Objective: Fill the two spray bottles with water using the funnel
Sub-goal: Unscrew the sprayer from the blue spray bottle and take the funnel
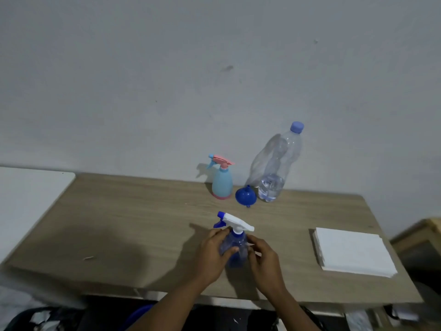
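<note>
Both hands on the translucent blue spray bottle [235, 249], upright near the front of the wooden bench [133, 223].
The left hand [211, 255] wraps its fingers round the body; the right hand [263, 258] curls its fingers against the right side. The trigger head is on: a loose hold while unscrewing it could let the light bottle spin or tip towards the bench edge.

Plain home room; wooden table [143, 211] against bare wall [167, 68]
</note>
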A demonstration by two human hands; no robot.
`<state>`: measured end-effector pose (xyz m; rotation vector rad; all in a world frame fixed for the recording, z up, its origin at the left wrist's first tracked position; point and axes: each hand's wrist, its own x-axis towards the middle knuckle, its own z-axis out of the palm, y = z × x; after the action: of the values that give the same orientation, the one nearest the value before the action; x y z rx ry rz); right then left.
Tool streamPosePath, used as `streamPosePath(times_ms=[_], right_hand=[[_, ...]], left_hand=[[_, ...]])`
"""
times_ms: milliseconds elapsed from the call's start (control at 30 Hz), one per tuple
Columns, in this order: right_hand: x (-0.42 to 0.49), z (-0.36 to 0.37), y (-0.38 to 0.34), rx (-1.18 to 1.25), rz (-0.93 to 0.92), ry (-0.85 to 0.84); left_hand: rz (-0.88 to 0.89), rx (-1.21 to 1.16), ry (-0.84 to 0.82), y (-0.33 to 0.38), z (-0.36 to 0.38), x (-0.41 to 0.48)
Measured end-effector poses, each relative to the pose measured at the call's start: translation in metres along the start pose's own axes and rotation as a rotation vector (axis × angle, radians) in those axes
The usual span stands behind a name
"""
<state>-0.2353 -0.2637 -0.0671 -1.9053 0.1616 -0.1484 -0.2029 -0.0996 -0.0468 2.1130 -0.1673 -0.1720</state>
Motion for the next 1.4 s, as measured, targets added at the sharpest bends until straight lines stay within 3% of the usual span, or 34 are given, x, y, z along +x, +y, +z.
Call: streamPosePath(times_ms=[467, 667, 967, 1167, 1400], right_hand=[[-0.009, -0.035, -0.009, 0.081, -0.136, -0.01], [-0.004, -0.027, -0.01, 0.099, -0.049, 0.072], [0.005, -0.037, -0.004, -0.097, -0.33, -0.067], [0.005, -0.029, -0.012, -0.042, -0.148, 0.0], [-0.001, -0.031, -0.004, -0.076, -0.221, -0.023]], left_hand=[[-0.092, 0.046, 0.174, 0.033, 0.053, -0.033], [-0.107, 0.043, 0.193, 0.035, 0.058, -0.039], [-0.098, 0.116, 0.2, 0.036, 0.057, -0.035], [-0.098, 0.124, 0.163, 0.035, 0.058, -0.036], [-0.088, 0.055, 0.173, 0.035, 0.057, -0.037]])
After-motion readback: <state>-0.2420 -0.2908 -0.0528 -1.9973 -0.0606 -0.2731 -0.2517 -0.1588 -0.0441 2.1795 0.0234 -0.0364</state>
